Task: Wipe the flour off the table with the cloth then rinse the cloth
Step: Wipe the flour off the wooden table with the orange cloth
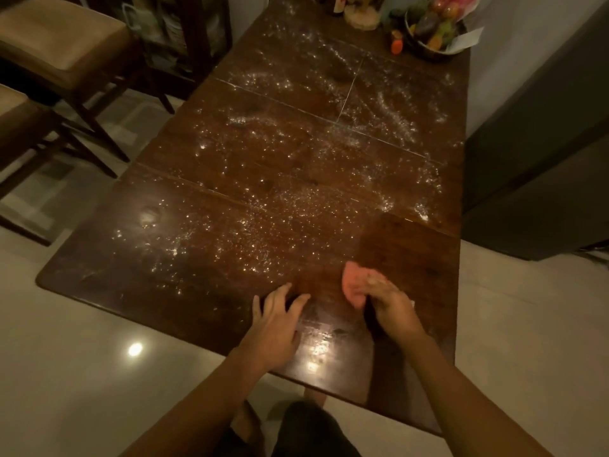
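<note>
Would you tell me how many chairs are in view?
2. One chair at top left; the second chair nearer, cut by the left edge. Others may be hidden.

No text, number, brand or sign can be read in the head view. Candidate surfaces checked: the bottle (338,3) at the far edge of the table (412,258) carries a label with red and white patches, cut off by the frame and too small and blurred to read. The white paper (468,39) just beside the fruit bowl (428,53), at the table's far right corner, shows no marks that can be made out.
</note>
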